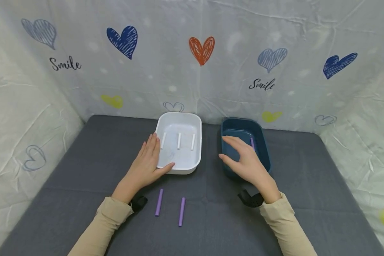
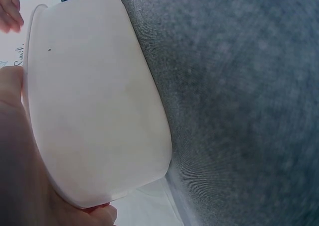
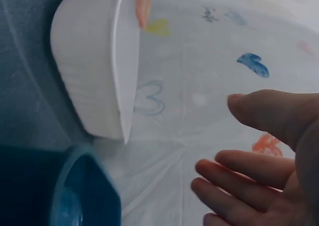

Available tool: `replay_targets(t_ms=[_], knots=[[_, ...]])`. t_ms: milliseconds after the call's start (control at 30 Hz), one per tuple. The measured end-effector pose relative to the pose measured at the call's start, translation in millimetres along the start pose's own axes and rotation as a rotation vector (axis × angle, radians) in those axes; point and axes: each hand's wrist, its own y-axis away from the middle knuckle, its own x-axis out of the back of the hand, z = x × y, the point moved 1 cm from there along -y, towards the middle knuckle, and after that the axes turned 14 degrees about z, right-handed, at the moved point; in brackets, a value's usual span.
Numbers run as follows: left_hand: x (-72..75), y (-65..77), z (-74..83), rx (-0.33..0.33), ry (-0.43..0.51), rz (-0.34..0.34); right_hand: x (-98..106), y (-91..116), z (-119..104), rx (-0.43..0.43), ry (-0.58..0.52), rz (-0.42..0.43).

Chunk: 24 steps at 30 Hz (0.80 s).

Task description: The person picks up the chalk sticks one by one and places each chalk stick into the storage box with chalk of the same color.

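My left hand (image 1: 145,161) lies along the left side of a white plastic bin (image 1: 179,167), fingers straight and together, thumb over the front rim. Three short white sticks (image 1: 179,141) lie side by side inside that bin. In the left wrist view, the thumb (image 2: 10,81) is at the bin's rim and fingertips show beyond its wall. My right hand (image 1: 244,160) hovers over a dark blue bin (image 1: 265,147), its fingers loosely spread and thumb apart, holding nothing. A purple stick (image 1: 252,143) is inside the blue bin, partly hidden by the hand.
Two more purple sticks, a left one (image 1: 159,202) and a right one (image 1: 181,212), lie on the grey tablecloth (image 1: 217,220) in front of the white bin. A pale curtain (image 1: 166,71) printed with hearts hangs close behind both bins.
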Motion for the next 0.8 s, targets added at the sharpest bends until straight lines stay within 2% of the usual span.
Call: replay_targets(t_ms=[200, 467, 700, 800], knots=[[-0.1, 0.6, 0.2, 0.000, -0.009, -0.007, 14, 12, 13, 0.010, -0.025, 0.085], [0.7, 0.4, 0.3, -0.012, -0.019, 0.010, 30, 29, 35, 0.000, 0.011, 0.179], [0.5, 0.3, -0.2, -0.014, -0.015, 0.015, 38, 47, 58, 0.074, 0.013, 0.313], [-0.1, 0.2, -0.3, -0.009, -0.015, 0.010, 41, 54, 66, 0.094, 0.017, 0.343]])
